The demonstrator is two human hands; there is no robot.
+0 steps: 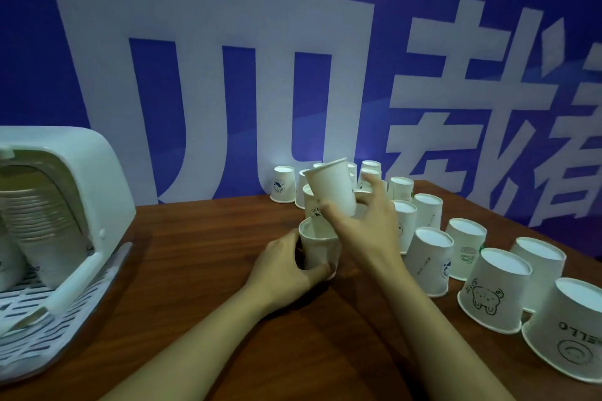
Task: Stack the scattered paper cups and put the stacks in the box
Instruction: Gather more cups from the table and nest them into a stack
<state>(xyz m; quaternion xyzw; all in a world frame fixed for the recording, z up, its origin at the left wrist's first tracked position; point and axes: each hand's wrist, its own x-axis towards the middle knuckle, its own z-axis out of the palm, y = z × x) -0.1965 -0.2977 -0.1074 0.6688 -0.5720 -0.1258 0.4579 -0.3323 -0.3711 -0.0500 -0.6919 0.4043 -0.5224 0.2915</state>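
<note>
My left hand grips an upright white paper cup standing on the brown table. Just above it, my right hand holds a second white cup, tilted, its wide rim up and to the left, its base over the lower cup's mouth. Several more white cups stand upside down behind and to the right, among them a bear-print cup and a "HELLO" cup. At the left stands the white box, its lid open, with stacked cups lying inside.
The box's slotted white door lies folded down onto the table at the lower left. A blue wall banner with large white characters rises right behind the table's far edge.
</note>
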